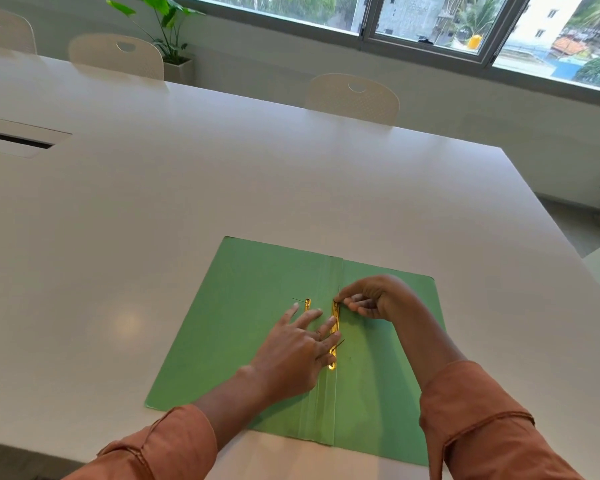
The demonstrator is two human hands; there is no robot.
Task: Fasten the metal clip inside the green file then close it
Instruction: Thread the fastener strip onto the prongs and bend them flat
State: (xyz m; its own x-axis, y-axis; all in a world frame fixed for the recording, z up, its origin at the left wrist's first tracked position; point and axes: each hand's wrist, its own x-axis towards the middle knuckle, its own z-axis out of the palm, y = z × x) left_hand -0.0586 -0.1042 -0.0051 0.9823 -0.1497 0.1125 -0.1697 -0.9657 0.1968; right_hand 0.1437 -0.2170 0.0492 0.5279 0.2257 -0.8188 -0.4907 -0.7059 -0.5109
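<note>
The green file (243, 306) lies open and flat on the white table near its front edge. A gold metal clip (334, 327) runs along the spine fold. A second gold strip (307, 304) lies just left of it on the left flap. My left hand (298, 351) rests flat on the file with fingers spread, its fingertips pressing the lower part of the clip. My right hand (371, 299) pinches the far end of the clip between thumb and fingertips. A thin prong sticks up near the clip's middle.
The white table (222, 174) stretches far ahead, with a cable slot (14, 138) at the left. White chairs (354, 98) stand along the far edge, a potted plant (167, 32) behind them. The table's right edge lies near the file.
</note>
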